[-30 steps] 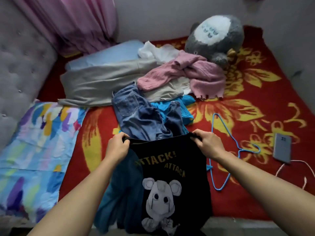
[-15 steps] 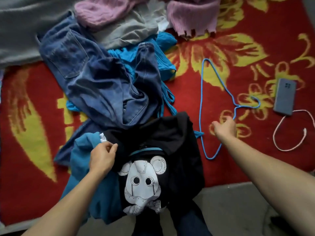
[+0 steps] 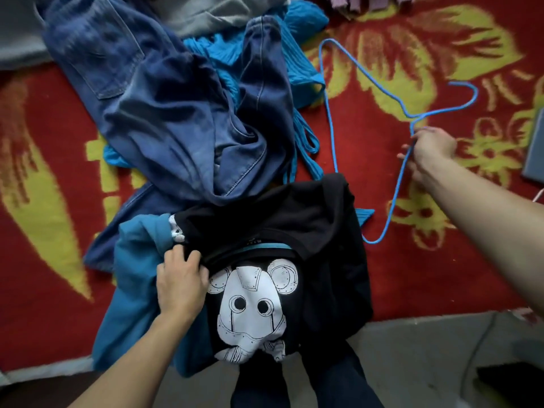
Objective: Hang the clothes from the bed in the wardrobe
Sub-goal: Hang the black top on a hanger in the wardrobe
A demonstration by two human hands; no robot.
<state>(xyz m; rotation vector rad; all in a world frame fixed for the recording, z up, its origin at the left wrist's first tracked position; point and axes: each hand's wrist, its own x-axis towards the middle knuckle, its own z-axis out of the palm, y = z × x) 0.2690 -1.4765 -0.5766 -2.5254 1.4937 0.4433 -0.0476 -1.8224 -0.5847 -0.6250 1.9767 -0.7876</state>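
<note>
Black T-shirt (image 3: pixel 323 231), head view: where does it lie?

— At the near edge of the bed, on top of a teal garment (image 3: pixel 132 290). Its lower part hangs over the edge towards the grey floor (image 3: pixel 412 363).

And what does the bed carry?

— A red blanket (image 3: pixel 44 290) with big yellow flowers is spread over it, and a heap of clothes lies on that. Crumpled blue jeans (image 3: pixel 182 122) lie just beyond the T-shirt and touch it. A bright blue ribbed knit (image 3: pixel 297 54) lies partly under the jeans. There is grey cloth (image 3: pixel 212 13) at the top, and a mauve fringe (image 3: pixel 368 2) cut off by the frame.

The hands?

— The left hand (image 3: pixel 181 287) has its fingers curled into the T-shirt's neck edge and pinches the black cloth. The right hand (image 3: pixel 429 151) reaches out to the right. Its fingers are closed about the wire of a blue hanger (image 3: pixel 373 241), just below the hook.

Materials and shapes?

— The T-shirt is soft, matt jersey with a teal band inside the collar. Its white print shows a round-eared mouse head made of riveted plates. The jeans are heavy denim, faded, with pale stitched seams and a back pocket. The hanger is a thin wire triangle lying flat on the blanket, one corner beside the T-shirt. A flat grey phone (image 3: pixel 534 148) lies at the right edge, half out of view.
</note>
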